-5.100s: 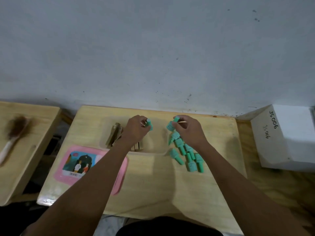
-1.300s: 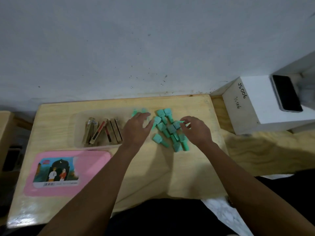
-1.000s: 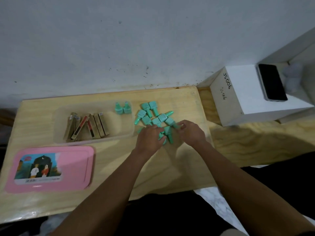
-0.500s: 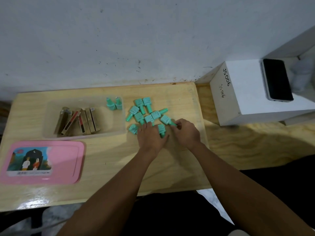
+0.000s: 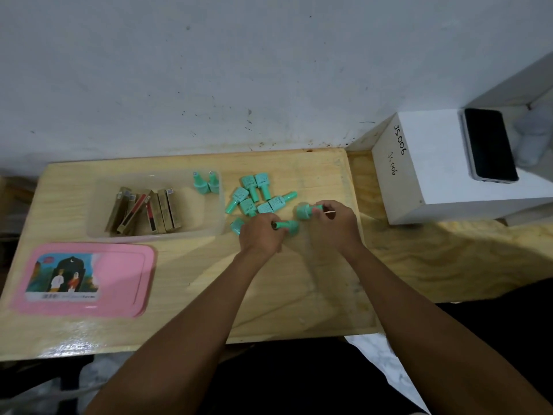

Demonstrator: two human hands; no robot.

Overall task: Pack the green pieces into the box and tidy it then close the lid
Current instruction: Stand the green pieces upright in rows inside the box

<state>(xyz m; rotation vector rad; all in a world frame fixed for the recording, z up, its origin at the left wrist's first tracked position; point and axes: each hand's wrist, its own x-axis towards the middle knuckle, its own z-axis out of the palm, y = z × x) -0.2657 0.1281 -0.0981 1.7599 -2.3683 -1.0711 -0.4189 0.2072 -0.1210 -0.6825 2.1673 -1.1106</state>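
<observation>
Right, nearest first. Pink lid [image 5: 119, 280] lies flat on the table [image 5: 284, 295] front-left, off the box, picture side up.

Your hands sit close together mid-table, not touching. Left hand [image 5: 259, 233] is curled round one green piece [image 5: 287, 226] lying sideways, wide end poking out to the right. Right hand [image 5: 336, 226] pinches a second green piece [image 5: 306, 211] by its neck, wide end pointing left. So one pc per hand.

Just beyond the knuckles are the loose green pieces [image 5: 254, 196], scattered on the wood. Seven or so, some touching, one just left of the left hand.

Left of them is the clear box [image 5: 223, 217]. Two packed green pieces [image 5: 205, 183] sit side by side in its far-right corner, narrow ends away from you. Upright or lying, can't tell. Gold sticks [image 5: 146, 211] lean in a row at the left end.

Step in hand, as I read it: carry both pcs to the box.
- Set ea. down snug against the two in there, same way round, and build a row.
- Don't drop them loose. That likely means re-tidying, and the lid may not seat.
- Keep off the sticks; they lean and could topple.

Task looks early, most pcs are out.

Far right: white block [image 5: 425, 175] marked JS006 w/ a phone [image 5: 489, 145] on top. Not your concern.
</observation>
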